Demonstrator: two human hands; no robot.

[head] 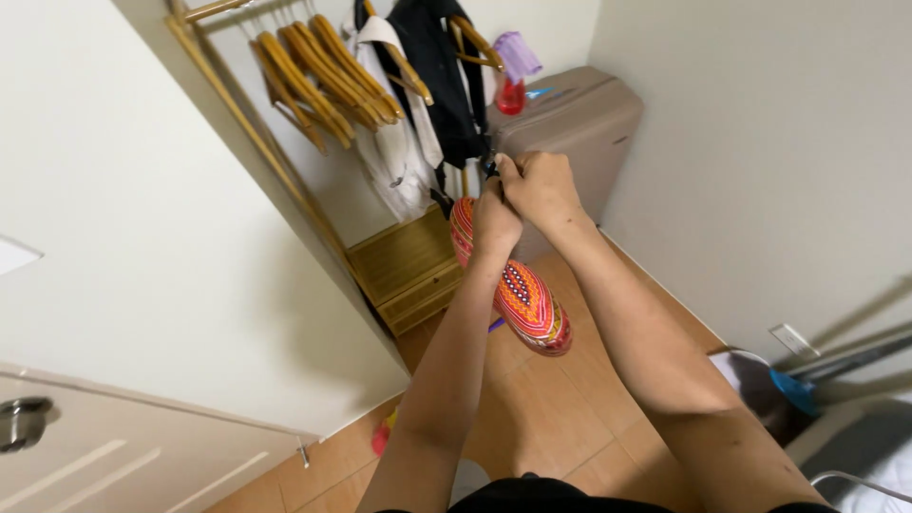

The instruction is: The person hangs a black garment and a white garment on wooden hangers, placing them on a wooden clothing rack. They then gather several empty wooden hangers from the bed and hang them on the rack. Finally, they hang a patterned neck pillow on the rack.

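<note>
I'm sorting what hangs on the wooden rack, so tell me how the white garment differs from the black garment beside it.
The white garment is pale and hangs lower, its hem reaching towards the wooden drawer box; the black garment is dark and ends higher. The white garment sits nearer the empty wooden hangers; the black garment hangs nearer the beige suitcase, just above both hands. Both hang on wooden hangers on the same rack.

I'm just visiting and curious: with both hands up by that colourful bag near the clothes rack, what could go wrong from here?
1. The patterned bag hangs in mid-air below the left hand and right hand; if the grip slips, it could drop onto the tiled floor.
2. The hands work close to the dark garment and wooden hangers, so a tug might snag or unhook them.
</note>
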